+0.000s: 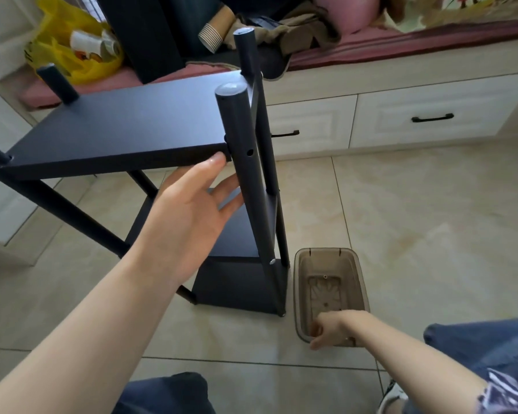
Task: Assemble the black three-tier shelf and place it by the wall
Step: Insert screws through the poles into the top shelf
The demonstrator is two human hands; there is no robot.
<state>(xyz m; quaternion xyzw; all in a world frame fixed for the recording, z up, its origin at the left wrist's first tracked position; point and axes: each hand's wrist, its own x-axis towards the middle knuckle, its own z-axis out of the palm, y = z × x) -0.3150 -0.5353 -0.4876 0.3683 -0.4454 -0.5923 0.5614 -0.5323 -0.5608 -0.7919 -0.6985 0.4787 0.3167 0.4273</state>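
Shelf (117, 130) upright on tiled floor (416, 219).
Left hand (189, 216) released, thumb on the top board's front edge, straight fingers beside the near post (243, 162); tub (299, 294) on the floor just right of the shelf; right hand (329, 327) curled at the tub's near rim, perhaps pinching something small, grasp unclear.

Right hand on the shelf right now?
No, the right hand is at the brown bin's near rim on the floor; only the left hand touches the shelf.
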